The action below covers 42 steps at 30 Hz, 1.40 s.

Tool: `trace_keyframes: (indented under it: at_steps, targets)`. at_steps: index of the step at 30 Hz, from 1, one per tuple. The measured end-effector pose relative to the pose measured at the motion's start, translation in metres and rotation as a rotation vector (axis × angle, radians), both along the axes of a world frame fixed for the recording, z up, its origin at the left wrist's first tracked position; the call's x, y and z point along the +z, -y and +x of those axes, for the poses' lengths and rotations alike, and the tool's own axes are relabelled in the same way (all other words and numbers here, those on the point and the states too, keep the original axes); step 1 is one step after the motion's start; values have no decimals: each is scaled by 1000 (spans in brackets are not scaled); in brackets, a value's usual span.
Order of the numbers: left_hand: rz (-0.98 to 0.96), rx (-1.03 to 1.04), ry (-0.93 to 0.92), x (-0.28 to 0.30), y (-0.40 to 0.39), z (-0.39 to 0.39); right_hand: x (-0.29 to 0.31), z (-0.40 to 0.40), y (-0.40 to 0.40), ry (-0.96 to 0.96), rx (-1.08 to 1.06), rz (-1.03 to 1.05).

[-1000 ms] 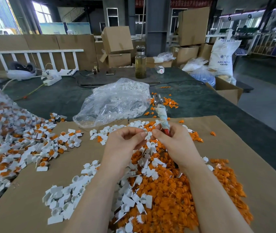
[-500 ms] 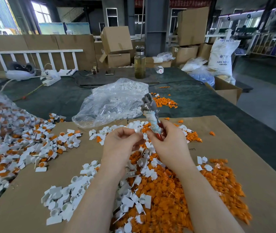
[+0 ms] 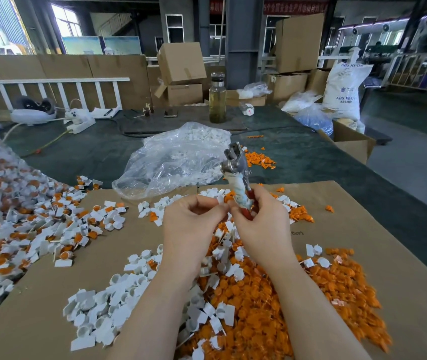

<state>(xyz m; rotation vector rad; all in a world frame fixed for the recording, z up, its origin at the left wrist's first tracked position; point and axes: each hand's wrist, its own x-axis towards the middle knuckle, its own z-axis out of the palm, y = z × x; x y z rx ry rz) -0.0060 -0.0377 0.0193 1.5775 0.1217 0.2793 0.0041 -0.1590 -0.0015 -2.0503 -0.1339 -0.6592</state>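
My right hand (image 3: 261,227) grips a pair of pliers (image 3: 237,178) by their red, tape-wrapped handles, with the metal jaws pointing up and away. My left hand (image 3: 191,224) is right beside it, fingers curled, its fingertips meeting the right hand's at the handles; a small piece may be pinched there, but it is hidden. Below both hands lies a heap of orange plastic caps (image 3: 259,307) mixed with white plastic tag pieces (image 3: 108,307) on a brown cardboard sheet (image 3: 363,216).
A pile of assembled white-and-orange pieces (image 3: 25,224) spreads at the left. A clear plastic bag of white parts (image 3: 178,157) lies beyond the hands. A glass bottle (image 3: 217,98), power strip (image 3: 79,123), cardboard boxes (image 3: 181,63) and resin sacks (image 3: 343,89) stand farther back.
Both hands have risen slightly and shifted left. The pliers swung from leaning away to standing more upright, jaws higher. The left fingertips stay against the right hand.
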Motion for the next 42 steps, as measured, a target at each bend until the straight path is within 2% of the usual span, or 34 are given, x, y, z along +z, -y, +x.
trace_keyframes:
  at_steps: [9,20,23,32,42]
  targets:
    - [256,16,85,-4,0,3,3,2,8,-54,111,-21]
    - [298,65,88,-12,-3,8,4,4,11,-201,190,6]
    - [226,57,77,-10,-5,7,6,2,14,-233,248,17]
    - [-180,-39,16,-4,-11,6,14,-4,33,-427,405,-36]
    - [-184,-45,114,-8,-19,9,19,-11,31,-580,516,-72]
